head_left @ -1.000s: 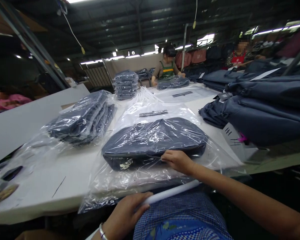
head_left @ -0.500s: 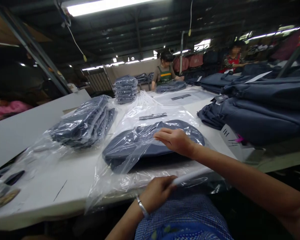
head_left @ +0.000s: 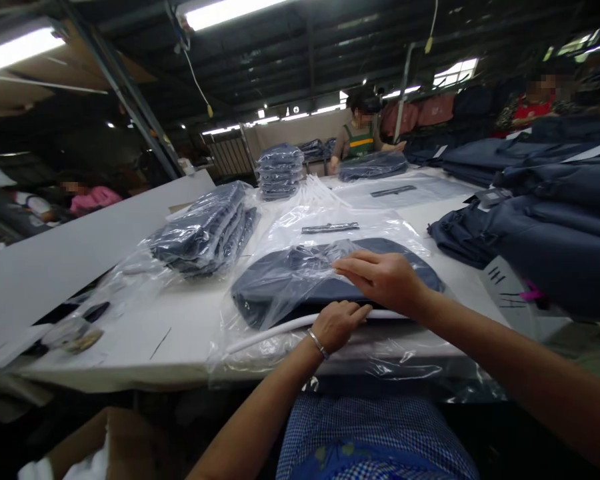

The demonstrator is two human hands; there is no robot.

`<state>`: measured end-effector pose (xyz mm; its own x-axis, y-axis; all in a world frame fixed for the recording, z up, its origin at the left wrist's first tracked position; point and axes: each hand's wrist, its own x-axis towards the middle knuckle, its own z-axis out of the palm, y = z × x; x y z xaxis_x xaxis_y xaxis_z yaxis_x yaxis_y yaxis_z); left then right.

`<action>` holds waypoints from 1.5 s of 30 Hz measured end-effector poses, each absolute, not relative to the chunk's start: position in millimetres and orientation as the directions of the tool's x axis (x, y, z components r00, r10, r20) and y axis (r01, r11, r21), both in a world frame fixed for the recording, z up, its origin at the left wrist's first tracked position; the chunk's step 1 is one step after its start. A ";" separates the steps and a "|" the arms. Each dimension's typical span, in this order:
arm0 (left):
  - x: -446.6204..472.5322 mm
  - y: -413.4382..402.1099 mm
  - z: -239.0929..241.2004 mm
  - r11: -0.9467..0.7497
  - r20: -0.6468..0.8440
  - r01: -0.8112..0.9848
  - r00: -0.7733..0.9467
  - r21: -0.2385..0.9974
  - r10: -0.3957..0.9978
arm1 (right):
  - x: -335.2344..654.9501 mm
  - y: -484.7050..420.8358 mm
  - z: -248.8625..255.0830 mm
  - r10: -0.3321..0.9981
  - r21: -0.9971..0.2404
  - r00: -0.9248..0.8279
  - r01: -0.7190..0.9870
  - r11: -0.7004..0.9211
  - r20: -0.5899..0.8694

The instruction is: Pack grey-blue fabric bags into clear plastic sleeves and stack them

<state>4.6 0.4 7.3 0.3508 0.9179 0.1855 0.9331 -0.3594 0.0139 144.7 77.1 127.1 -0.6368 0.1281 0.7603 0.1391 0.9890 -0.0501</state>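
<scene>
A flat navy bag [head_left: 260, 283] lies on the table in front of me, partly inside a clear plastic bag [head_left: 290, 270]. My right hand [head_left: 393, 277] is above it, fingers pinched on the plastic's upper layer. My left hand [head_left: 341, 325] closes around a thin white tube [head_left: 285, 325] that runs along the near side of the navy bag, at the mouth of the plastic. The tube's middle is hidden under the fingers.
Wrapped navy bags [head_left: 205, 230] are piled at left, with another stack [head_left: 280, 170] behind. Unwrapped navy bags [head_left: 555, 227] heap at right. A person in a green apron [head_left: 361, 143] works across the white table [head_left: 130, 353]. A cardboard box [head_left: 125, 440] stands below left.
My left hand has come up from the table's front edge with the white tube, to the navy bag's near side. My right hand keeps its pinch on the plastic. The view has swung left.
</scene>
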 end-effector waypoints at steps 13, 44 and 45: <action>101.4 -19.1 -21.0 -0.593 0.427 0.804 0.521 0.046 0.739 | 144.5 82.0 123.3 0.131 -0.072 -0.567 0.126 0.989 0.813; -21.4 -5.5 -38.2 -0.155 0.291 0.930 0.055 0.332 0.955 | 155.3 38.1 70.5 0.060 -0.069 -0.692 0.015 0.997 0.719; -19.0 -4.7 -37.8 -0.158 0.278 0.913 0.052 0.375 0.959 | 155.5 34.7 66.6 0.071 -0.083 -0.697 0.017 0.996 0.713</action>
<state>-19.0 -4.7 -37.8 0.0523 0.9592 0.2777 0.9134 -0.1583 0.3749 155.5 34.7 66.6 -0.6973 0.0709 0.7133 0.0168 0.9964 -0.0826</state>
